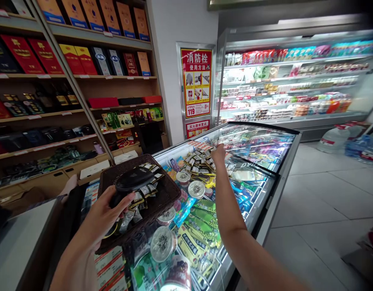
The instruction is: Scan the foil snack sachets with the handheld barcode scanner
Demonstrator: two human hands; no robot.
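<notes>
My left hand point(106, 212) is closed round the short handle of a glossy black thing with an oval head point(134, 178); its exact kind is unclear. It is over a dark brown woven basket point(171, 188) that holds small gold-and-black wrapped packets point(134, 216). The basket rests on the left side of a display freezer point(272, 202). My right hand point(218, 155) reaches across and is closed at the edge of the freezer's sliding glass lid point(249, 161), its fingers mostly hidden. Similar wrapped packets point(198, 161) lie heaped beside it, on the left.
Inside the freezer lie round tubs point(163, 243) and green ice-cream packs point(204, 218). Shelves of boxed goods point(112, 76) line the left wall. A lit open fridge point(283, 117) stands at the back right, with water jugs point(333, 137) on the floor before it.
</notes>
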